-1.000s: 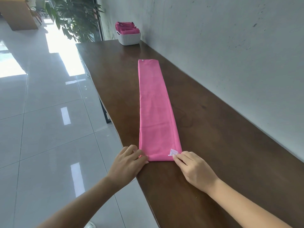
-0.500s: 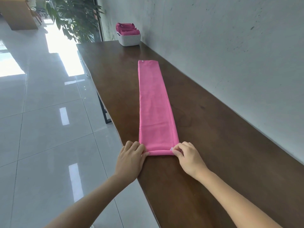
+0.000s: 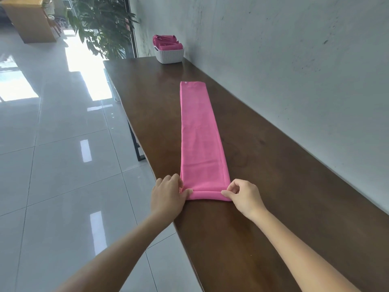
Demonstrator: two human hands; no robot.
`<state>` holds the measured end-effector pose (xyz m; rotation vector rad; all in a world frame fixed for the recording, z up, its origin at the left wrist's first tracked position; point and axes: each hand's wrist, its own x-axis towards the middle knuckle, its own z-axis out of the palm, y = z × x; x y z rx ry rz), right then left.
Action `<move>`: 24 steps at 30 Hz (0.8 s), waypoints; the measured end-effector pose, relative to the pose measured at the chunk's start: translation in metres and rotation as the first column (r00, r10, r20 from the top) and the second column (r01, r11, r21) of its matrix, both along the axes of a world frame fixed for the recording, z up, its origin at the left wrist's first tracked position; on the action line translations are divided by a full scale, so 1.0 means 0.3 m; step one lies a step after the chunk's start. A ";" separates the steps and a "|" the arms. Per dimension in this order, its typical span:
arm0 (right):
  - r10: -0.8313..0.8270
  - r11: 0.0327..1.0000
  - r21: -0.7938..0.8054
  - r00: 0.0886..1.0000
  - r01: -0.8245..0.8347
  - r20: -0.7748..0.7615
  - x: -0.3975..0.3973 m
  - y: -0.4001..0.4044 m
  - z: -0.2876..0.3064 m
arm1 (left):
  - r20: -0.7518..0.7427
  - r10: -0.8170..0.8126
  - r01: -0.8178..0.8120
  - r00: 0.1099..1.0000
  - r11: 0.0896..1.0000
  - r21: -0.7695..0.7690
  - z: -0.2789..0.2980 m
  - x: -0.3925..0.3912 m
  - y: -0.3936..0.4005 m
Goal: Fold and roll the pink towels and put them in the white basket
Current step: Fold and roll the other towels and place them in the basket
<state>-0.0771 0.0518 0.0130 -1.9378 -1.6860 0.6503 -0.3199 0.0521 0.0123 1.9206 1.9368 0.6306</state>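
Note:
A pink towel [image 3: 200, 140], folded into a long narrow strip, lies lengthwise on the dark wooden table [image 3: 273, 186]. Its near end is turned into a small roll. My left hand [image 3: 168, 197] pinches the roll's left end with curled fingers. My right hand [image 3: 244, 194] pinches the roll's right end between thumb and fingers. The white basket [image 3: 170, 54] stands at the table's far end against the wall, with several pink rolled towels [image 3: 166, 42] in it.
A grey wall [image 3: 294, 60] runs along the table's right side. The table's left edge drops to a glossy tiled floor [image 3: 52, 165]. A leafy potted plant [image 3: 103, 26] stands beyond the far end, and a wooden cabinet [image 3: 29, 20] further back.
Both hands have moved forward along the strip, turning the near end over. The white label at the corner is now hidden inside the small roll.

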 end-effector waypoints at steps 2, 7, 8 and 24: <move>0.034 0.993 0.108 0.999 -0.037 0.028 -0.003 -0.014 -0.010 | 0.008 -0.116 0.114 0.993 0.983 0.144 -0.027 -0.004 -0.002; 0.136 0.722 0.501 0.808 -0.477 0.573 0.033 -0.072 -0.079 | -0.036 -0.289 0.285 0.957 0.908 0.307 -0.095 -0.056 0.002; 0.146 0.683 0.503 0.774 -0.530 0.616 0.044 -0.082 -0.087 | -0.055 -0.299 0.300 0.953 0.893 0.334 -0.101 -0.064 -0.001; 0.161 0.923 0.304 0.955 -0.235 0.249 0.022 -0.056 -0.067 | -0.101 -0.306 0.322 0.947 0.919 0.228 -0.088 -0.062 0.011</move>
